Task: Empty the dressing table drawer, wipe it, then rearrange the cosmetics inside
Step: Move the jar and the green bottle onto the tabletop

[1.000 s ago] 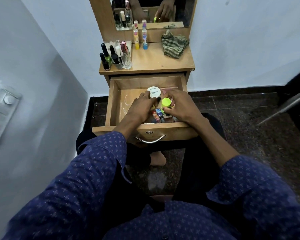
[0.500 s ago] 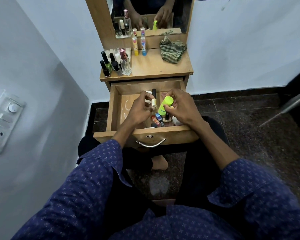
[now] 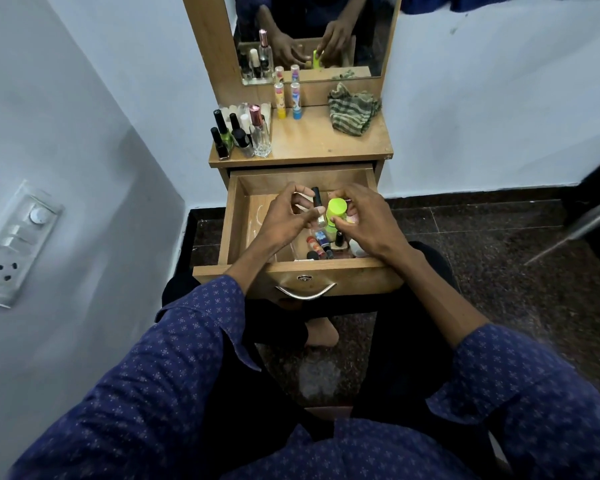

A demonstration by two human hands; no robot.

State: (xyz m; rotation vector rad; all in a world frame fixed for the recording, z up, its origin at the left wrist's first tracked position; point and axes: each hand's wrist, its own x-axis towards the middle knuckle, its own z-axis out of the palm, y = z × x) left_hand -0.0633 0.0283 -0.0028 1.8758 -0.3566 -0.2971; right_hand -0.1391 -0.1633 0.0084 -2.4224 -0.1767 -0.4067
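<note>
A: Where are we looking, and what are our hands doing?

B: We are looking down into the open drawer [image 3: 302, 188] of the dressing table. Our left hand [image 3: 284, 220] is pinching a small clear bottle with a black cap [image 3: 317, 207], holding it upright above the middle of the drawer. Our right hand [image 3: 368, 223] is curling its grip around a lime-green bottle [image 3: 336, 214], just right of the black-capped one, the two nearly touching.

A: And the rest of the cosmetics?

B: A cluster of small bottles and tubes [image 3: 323, 245] is lying at the near right of the drawer, under our hands. The left part of the drawer floor is showing bare wood with pale smears.

A: What are we seeing on the tabletop [image 3: 312, 140]?

B: At its far left, dark nail polish bottles [image 3: 224, 138] are standing beside a clear perfume bottle with a pink cap [image 3: 260, 133]. Two slim tubes, one yellow-based [image 3: 280, 100] and one blue-based [image 3: 295, 100], are standing against the mirror [image 3: 312, 32]. A striped green cloth [image 3: 352, 114] is lying crumpled at the far right.

A: Anything else?

B: A switch panel [image 3: 13, 244] is sitting on the left wall.
</note>
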